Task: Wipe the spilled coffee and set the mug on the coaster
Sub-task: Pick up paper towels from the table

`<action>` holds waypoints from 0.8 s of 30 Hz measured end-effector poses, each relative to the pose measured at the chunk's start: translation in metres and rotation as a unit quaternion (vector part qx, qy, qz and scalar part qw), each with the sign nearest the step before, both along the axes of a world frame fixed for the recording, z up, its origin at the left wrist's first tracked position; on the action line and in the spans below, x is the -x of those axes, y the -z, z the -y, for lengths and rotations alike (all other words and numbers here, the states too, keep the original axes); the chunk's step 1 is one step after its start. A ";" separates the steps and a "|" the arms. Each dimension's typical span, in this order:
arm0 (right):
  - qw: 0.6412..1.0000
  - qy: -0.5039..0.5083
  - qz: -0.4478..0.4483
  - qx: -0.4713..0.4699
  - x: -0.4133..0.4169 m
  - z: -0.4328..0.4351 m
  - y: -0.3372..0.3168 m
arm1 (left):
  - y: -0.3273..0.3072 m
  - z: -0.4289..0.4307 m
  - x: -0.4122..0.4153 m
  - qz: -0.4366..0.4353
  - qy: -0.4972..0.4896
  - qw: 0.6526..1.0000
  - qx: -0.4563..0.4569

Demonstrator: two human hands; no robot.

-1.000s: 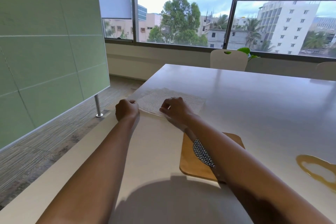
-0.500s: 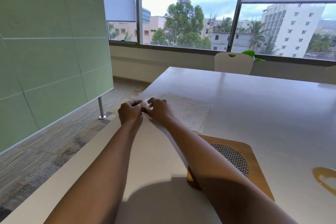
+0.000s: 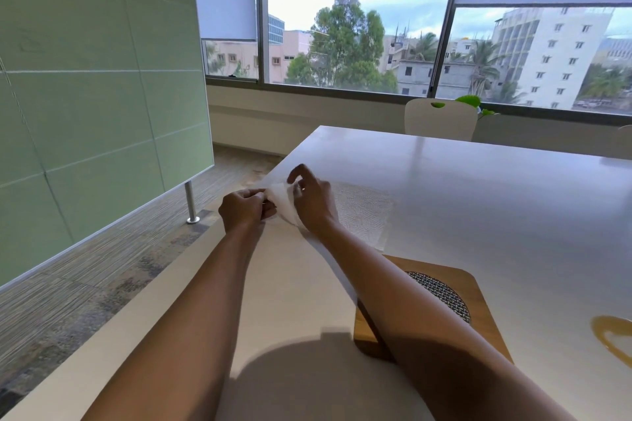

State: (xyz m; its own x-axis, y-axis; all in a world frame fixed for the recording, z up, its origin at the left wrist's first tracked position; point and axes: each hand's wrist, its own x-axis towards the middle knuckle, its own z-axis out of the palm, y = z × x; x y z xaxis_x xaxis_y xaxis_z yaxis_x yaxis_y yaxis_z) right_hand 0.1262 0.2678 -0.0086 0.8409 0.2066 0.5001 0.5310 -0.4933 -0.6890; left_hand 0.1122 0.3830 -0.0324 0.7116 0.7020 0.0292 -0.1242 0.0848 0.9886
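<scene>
A white paper towel (image 3: 362,215) lies flat near the left edge of the white table (image 3: 478,202). My left hand (image 3: 244,212) pinches its near-left corner, which is lifted off the table. My right hand (image 3: 313,200) holds the same raised corner from the other side, index finger curled above it. A wooden coaster (image 3: 478,297) with a round woven inset lies nearer to me, partly under my right forearm. A brown coffee spill (image 3: 612,331) shows at the right edge of the view. No mug is in view.
A green partition panel (image 3: 95,96) on a metal leg stands on the carpet left of the table. A white chair (image 3: 439,120) and a green plant (image 3: 473,102) stand at the table's far end under the windows.
My hands came together at the towel's left corner and have lifted it off the table. The view has shifted so the coaster shows more fully.
</scene>
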 end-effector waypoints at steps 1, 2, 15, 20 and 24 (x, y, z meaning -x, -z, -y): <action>0.999 -0.015 0.013 0.035 0.002 0.001 0.000 | 0.001 -0.001 -0.001 0.002 0.003 1.000 0.007; 0.997 -0.029 0.023 0.069 0.003 0.000 0.001 | 0.001 -0.001 -0.001 0.002 0.005 1.000 0.008; 0.996 0.051 -0.070 -0.038 -0.001 0.001 -0.008 | 0.001 0.003 -0.001 -0.012 -0.015 0.999 -0.039; 0.992 0.088 -0.004 -0.088 -0.008 0.031 -0.036 | -0.005 0.013 0.009 -0.065 -0.060 0.980 -0.179; 0.991 0.075 0.087 -0.064 -0.005 0.054 -0.065 | -0.012 0.018 0.018 -0.076 -0.100 0.953 -0.274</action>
